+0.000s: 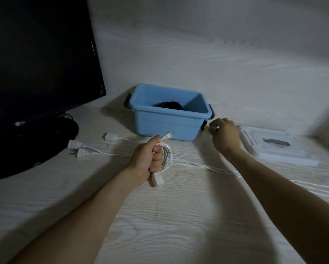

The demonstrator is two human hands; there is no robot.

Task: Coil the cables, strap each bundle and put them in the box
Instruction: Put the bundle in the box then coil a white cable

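Observation:
My left hand [147, 161] grips a coiled white cable [167, 158] in the middle of the desk; one plug sticks up past my thumb and a socket end hangs below my fist. My right hand [225, 135] reaches to the right of the blue box [169, 122] and pinches a small yellow-green strap [207, 128] lying by the box's corner. A black coiled cable [169, 105] lies inside the box. More white cables [95, 151] lie loose on the desk, their plugs at the left and their cords running off to the right.
A black monitor [36, 63] on its stand fills the left side. The box's white lid [276, 147] lies flat at the right. A pale wood-grain wall rises right behind the box.

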